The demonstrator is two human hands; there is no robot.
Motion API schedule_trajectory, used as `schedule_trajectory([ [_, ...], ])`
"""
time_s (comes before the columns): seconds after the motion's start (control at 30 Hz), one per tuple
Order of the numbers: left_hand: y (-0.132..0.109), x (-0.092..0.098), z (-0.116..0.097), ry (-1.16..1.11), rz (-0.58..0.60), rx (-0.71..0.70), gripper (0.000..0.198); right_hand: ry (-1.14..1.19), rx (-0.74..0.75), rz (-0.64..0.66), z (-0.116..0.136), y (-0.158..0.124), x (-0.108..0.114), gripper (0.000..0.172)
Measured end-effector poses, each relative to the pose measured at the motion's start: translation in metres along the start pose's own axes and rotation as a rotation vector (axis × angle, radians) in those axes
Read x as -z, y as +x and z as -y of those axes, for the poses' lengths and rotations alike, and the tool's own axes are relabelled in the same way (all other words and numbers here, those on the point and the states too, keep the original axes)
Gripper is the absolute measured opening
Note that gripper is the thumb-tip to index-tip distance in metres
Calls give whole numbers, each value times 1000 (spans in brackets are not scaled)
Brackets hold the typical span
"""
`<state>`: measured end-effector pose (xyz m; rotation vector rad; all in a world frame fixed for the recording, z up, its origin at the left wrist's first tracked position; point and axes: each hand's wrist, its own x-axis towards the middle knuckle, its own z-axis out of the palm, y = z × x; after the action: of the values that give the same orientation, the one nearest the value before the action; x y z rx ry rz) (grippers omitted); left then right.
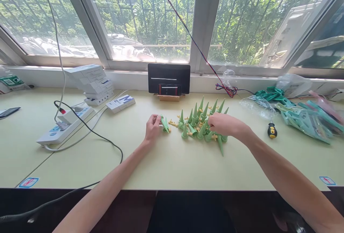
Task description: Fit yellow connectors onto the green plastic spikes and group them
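Observation:
At the centre of the desk, my left hand [152, 127] is closed, its fingertips pinching a green cone-shaped piece [165, 124] just above or on the tabletop. Another pale green part seems to overlap that piece. My right hand [221, 123] reaches over the right side of a cluster of green pointed cones [195, 118], fingers curled downward and closed. What its fingertips hold is hidden behind the hand. Small yellow parts [173, 123] lie among the cones. Some cones stand upright on round bases, others lie on their sides.
A phone [169, 89] leans before a black tablet [169, 73] at the back. Leftward are a power strip [66, 125], black cable [107, 139], stacked white boxes [92, 82] and a single box [120, 103]. Rightward lie a screwdriver [272, 131] and bagged green parts [303, 118].

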<state>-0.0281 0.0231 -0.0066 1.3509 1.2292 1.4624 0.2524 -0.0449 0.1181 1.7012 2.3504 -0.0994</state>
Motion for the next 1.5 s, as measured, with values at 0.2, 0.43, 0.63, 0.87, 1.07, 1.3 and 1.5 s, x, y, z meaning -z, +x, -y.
schedule_trajectory([
  [0.2, -2, -1, -1, 4, 77, 15, 39, -52, -81, -55, 8, -9, 9, 28],
  [0.43, -3, -1, -2, 36, 120, 3, 43, 24, 42, -278, 46, -21, 9, 28],
  [0.63, -3, 0, 0, 74, 90, -51, 38, 123, 213, -360, 113, 5, -28, 16],
  [0.87, -2, 1, -1, 85, 50, -35, 36, 211, 81, -205, 157, 49, -50, 34],
  [1.07, 0, 3, 0, 51, 24, 52, 35, 245, -22, -190, 157, 68, -55, 39],
  [1.3, 1, 2, 2, -2, 63, 98, 37, 296, -73, -163, 151, 87, -60, 37],
  [1.5, 1, 2, 2, 11, 56, 80, 40, 344, -93, -175, 153, 95, -55, 40],
])
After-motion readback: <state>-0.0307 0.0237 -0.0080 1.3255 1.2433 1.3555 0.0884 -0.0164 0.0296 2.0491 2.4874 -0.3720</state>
